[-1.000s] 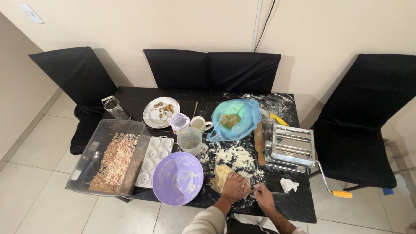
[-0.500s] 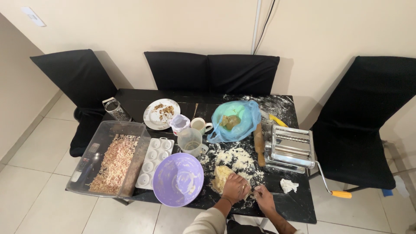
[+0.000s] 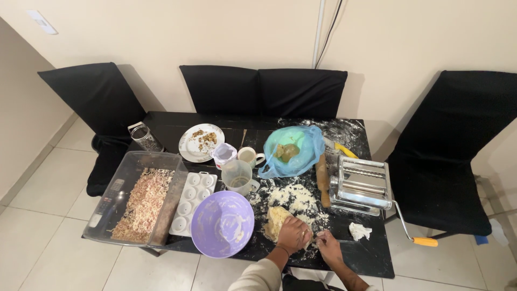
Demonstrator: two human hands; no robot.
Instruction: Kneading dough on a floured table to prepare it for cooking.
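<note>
Little has moved since the earlier frames: your left hand (image 3: 293, 234) still presses palm-down on the yellow dough lump (image 3: 277, 221), fingers curled over its right side, so the kneading carries on at the table's (image 3: 371, 258) near edge. Your right hand (image 3: 327, 247) stays just beside it on the floured surface, fingers loosely together, holding nothing I can make out. The dough sits between the purple bowl (image 3: 222, 223) and that hand, below the loose flour pile (image 3: 293, 198). Only the camera view has shifted slightly.

Shiny metal pasta machine (image 3: 360, 184) on glossy black, flour-dusted table (image 3: 371, 258).
</note>
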